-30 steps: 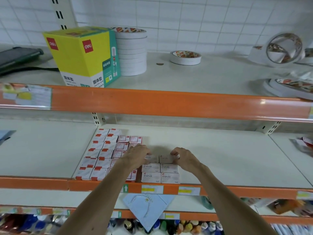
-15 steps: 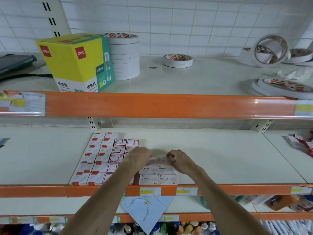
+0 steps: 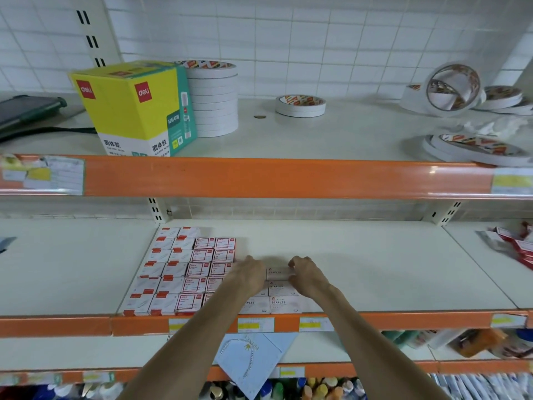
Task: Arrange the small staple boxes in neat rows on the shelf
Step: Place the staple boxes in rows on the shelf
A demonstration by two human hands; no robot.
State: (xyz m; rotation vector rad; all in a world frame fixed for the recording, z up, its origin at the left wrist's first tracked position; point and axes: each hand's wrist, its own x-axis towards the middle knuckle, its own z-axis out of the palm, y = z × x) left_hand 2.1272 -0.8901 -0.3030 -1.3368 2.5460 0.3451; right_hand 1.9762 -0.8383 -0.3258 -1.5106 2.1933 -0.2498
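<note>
On the upper shelf (image 3: 331, 134) you have a yellow glue-stick carton (image 3: 129, 111) at the left, touching a tall stack of white tape rolls (image 3: 215, 99) behind its right side. To the right, well apart, lies a low pair of tape rolls (image 3: 300, 105), with a small brown disc (image 3: 259, 117) just beside it. At the far right one tape roll (image 3: 454, 88) stands on edge among flat ones, and more flat rolls (image 3: 476, 150) lie near the front. A dark green object (image 3: 28, 108) and a black cable (image 3: 57, 131) sit at the far left. Behind it all you see a white tiled wall (image 3: 288, 39). Lower down, a pale blue paper piece (image 3: 248, 359) overhangs an orange edge above coloured bottles (image 3: 288, 388), and red-and-white packets (image 3: 513, 246) lie at the right.
</note>
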